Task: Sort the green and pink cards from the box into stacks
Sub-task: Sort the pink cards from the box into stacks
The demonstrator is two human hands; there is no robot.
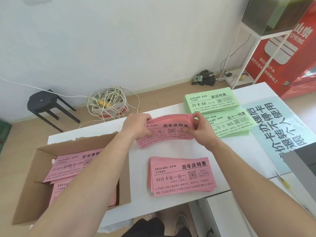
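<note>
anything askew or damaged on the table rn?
Three things. The pink bundle, gripped by the left hand and right hand, is bowed upward with uneven edges. The near pink stack is fanned along its left side, not squared. The box has a torn, ragged far rim.

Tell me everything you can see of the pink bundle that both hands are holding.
The pink bundle is a thick sheaf of thin paper cards printed in black, with a QR code and a bold heading on top. It bows upward in the middle. The left hand grips its left end, and the right hand pinches its right end. Its near edge seems to rest on the white table, beyond a flat pink stack.
</note>
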